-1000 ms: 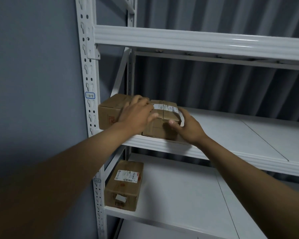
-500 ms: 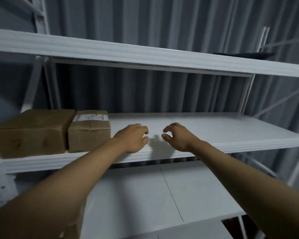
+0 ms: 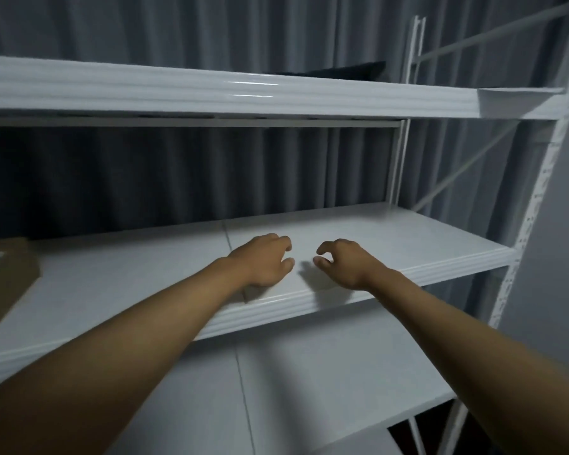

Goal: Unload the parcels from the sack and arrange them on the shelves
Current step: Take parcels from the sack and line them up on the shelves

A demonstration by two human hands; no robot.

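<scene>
A dark grey pleated curtain hangs in vertical folds behind the rack, filling the background from the left edge to the rear upright; its lower part, between the two upper boards, lies in deep shadow; a plain grey wall stands at the far right, just beside the rack's perforated front post; a flat dark object lies on the top board, only its edge showing above the front lip, too dim to identify; a dark patch of floor shows at the bottom right.
</scene>
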